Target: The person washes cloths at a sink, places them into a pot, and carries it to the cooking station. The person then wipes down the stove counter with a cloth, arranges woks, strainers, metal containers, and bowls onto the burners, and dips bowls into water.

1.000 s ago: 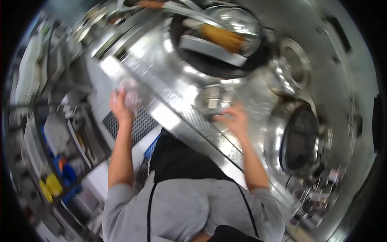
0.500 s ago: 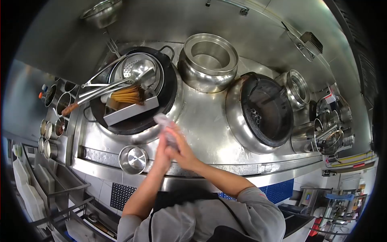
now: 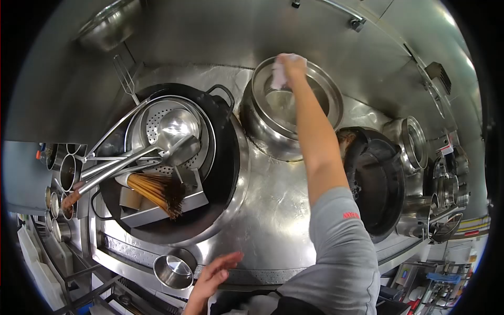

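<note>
My right hand [image 3: 294, 67] is closed around a pale cloth [image 3: 280, 74] at the upper rim of a round steel pot [image 3: 269, 131] near the back wall. The cloth hangs from the fingers over the pot's wide rim. My left hand [image 3: 216, 273] is near the front edge of the steel counter [image 3: 278, 210], fingers apart, holding nothing. Just left of it stands a small steel pot [image 3: 173, 271].
A large black wok [image 3: 220, 173] on the left bears a perforated strainer [image 3: 152, 126], ladles [image 3: 178, 128], a bamboo brush [image 3: 155, 190] and a metal tray [image 3: 168, 210]. Another dark wok [image 3: 375, 184] sits on the right, beside steel pots [image 3: 415, 215].
Both hands were together on the cloth over the counter. My right hand has carried the cloth forward to the round pot. My left hand has let go and drawn back toward the front edge.
</note>
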The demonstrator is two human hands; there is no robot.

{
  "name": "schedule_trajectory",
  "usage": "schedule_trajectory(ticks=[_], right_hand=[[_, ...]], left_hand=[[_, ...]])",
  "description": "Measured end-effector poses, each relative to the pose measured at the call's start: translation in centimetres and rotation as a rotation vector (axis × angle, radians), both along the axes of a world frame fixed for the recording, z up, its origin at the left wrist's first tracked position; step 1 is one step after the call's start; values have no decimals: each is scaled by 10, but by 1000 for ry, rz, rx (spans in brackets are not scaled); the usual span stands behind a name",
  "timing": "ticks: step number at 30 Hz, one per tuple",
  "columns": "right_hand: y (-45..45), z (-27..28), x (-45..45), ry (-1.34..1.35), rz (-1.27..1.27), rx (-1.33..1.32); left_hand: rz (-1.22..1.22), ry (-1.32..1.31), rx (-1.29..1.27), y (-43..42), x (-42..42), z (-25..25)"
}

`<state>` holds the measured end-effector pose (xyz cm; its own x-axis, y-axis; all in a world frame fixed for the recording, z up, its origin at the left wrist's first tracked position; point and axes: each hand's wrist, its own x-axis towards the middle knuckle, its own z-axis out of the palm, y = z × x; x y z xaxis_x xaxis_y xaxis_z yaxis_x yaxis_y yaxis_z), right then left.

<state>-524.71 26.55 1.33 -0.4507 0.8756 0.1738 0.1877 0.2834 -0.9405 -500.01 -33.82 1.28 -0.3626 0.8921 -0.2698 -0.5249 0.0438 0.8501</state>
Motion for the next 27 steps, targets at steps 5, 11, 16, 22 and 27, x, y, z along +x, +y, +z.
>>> schedule_trajectory(ticks=[5, 11, 16, 22, 27], right_hand=[[-103, 32, 40, -597, 458, 290], [-93, 79, 202, -1130, 653, 663], [23, 45, 188, -1251, 115, 972], [18, 8, 2, -715, 92, 1075], [-89, 39, 54, -570, 711, 772]], left_hand=[[-65, -27, -41, 10, 3, -3], [-303, 90, 43, 62, -2, 5], [-269, 192, -40, 39, -11, -14], [-85, -9, -297, 2, -9, -6], [-118, -93, -262, 19, 3, -5]])
